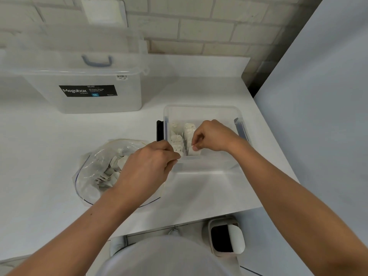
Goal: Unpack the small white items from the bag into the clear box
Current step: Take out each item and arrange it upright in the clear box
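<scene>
Utility room, white counter (49, 156), brick wall (199, 26), bin (227, 238)

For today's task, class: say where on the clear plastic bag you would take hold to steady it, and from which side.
Probably pinch the bag at its blue-lined rim on the near left edge, coming from the left. The rim lies bare and flat on the counter there, while the white items heap in the middle and the left hand crosses its right side.

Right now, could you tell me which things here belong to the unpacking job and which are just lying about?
Job: zip bag, small white items, clear box, right hand pinching one, left hand at the box's corner.
Lying about: Megabox storage box, black object beside the clear box, swing-lid bin.
</scene>
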The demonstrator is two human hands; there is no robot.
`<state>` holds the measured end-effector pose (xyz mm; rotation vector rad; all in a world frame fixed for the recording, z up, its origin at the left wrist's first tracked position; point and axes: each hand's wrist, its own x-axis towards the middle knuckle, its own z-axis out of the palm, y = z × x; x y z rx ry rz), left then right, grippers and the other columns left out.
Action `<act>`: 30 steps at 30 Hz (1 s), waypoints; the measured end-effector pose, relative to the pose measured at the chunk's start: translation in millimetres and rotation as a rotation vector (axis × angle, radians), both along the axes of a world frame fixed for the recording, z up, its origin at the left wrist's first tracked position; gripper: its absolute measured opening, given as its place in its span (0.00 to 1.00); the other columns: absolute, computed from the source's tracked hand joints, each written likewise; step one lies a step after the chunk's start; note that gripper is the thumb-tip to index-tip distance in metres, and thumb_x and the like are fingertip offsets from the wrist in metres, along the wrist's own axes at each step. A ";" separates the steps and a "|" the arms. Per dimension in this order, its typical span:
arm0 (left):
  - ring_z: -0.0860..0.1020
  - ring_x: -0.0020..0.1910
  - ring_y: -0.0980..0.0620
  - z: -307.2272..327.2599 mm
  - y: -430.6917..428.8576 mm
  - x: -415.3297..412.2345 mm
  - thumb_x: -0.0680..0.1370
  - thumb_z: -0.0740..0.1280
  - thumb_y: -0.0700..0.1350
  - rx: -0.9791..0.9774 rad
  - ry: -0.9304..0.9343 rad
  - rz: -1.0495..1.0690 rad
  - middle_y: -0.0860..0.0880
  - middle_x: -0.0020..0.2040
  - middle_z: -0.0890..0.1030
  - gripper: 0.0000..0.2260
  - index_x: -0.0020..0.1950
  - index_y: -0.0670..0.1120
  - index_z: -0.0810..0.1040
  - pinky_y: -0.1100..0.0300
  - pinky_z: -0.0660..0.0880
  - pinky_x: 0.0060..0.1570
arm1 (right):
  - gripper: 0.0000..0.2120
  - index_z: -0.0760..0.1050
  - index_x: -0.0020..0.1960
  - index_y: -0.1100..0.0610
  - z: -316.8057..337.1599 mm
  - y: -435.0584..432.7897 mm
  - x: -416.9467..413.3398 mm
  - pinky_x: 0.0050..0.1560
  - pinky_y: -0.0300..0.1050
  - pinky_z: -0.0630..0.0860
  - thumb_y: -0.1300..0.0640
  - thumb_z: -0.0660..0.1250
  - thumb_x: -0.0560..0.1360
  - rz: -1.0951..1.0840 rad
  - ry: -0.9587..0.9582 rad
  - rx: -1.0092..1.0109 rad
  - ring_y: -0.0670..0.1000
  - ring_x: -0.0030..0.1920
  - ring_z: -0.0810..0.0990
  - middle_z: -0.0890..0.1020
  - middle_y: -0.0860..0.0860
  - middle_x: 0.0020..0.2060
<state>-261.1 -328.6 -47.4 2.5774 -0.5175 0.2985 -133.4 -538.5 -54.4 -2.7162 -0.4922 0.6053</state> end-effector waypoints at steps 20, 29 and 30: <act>0.76 0.49 0.49 7.7 16.7 -16.4 0.74 0.76 0.43 0.009 -0.076 -0.005 0.51 0.54 0.80 0.09 0.54 0.49 0.85 0.56 0.76 0.25 | 0.12 0.84 0.48 0.49 21.3 -5.5 -19.5 0.45 0.44 0.74 0.44 0.80 0.69 -0.245 -0.221 0.014 0.46 0.48 0.79 0.85 0.44 0.42; 0.68 0.65 0.37 4.1 101.6 -39.3 0.73 0.76 0.53 0.038 -0.076 0.306 0.44 0.67 0.75 0.08 0.45 0.50 0.85 0.45 0.66 0.57 | 0.02 0.86 0.45 0.52 54.9 60.0 -105.0 0.45 0.36 0.79 0.56 0.77 0.73 -0.305 -0.227 0.700 0.45 0.41 0.84 0.86 0.44 0.40; 0.67 0.66 0.36 1.4 107.8 -41.3 0.72 0.77 0.54 0.069 -0.045 0.315 0.44 0.68 0.75 0.08 0.44 0.51 0.86 0.43 0.66 0.57 | 0.02 0.86 0.46 0.53 52.9 76.7 -114.3 0.46 0.36 0.79 0.57 0.77 0.74 -0.261 -0.169 0.735 0.45 0.42 0.84 0.86 0.44 0.40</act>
